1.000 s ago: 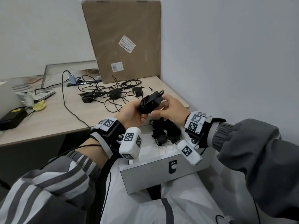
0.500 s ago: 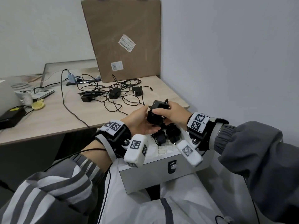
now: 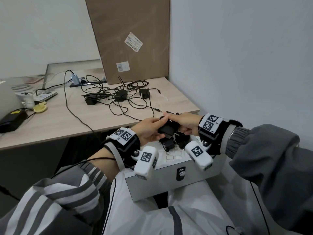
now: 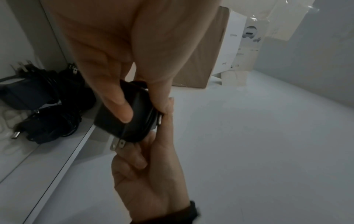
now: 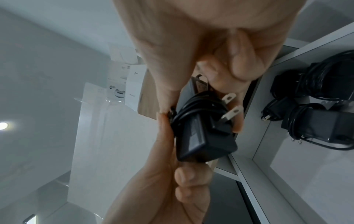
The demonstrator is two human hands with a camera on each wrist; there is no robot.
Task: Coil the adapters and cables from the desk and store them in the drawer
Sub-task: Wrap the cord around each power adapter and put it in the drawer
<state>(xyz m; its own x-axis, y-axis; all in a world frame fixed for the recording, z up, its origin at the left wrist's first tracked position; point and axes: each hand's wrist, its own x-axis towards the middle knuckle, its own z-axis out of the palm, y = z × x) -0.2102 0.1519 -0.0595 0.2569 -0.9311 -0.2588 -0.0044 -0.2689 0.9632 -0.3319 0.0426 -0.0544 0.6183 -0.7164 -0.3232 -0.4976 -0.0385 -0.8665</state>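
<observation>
Both hands hold one black adapter [image 3: 166,129] with its cable wound round it, just above the open white drawer [image 3: 162,177] on my lap. My left hand [image 3: 152,130] grips it from the left and my right hand [image 3: 177,123] pinches it from the right. The left wrist view shows the adapter [image 4: 132,121] with its flat prongs pointing down. In the right wrist view the wound adapter [image 5: 203,133] sits between both hands' fingers. Several coiled adapters [image 3: 169,144] lie inside the drawer. A tangle of loose black cables and adapters [image 3: 118,97] lies on the desk [image 3: 101,122].
A tall cardboard box [image 3: 132,39] leans at the desk's back against the right wall. A black power brick [image 3: 11,119], a yellow object [image 3: 40,108] and a cable running over the desk edge [image 3: 79,119] lie to the left.
Both hands have come down and toward me with the wound adapter, from above the desk edge to just over the drawer's stored adapters.
</observation>
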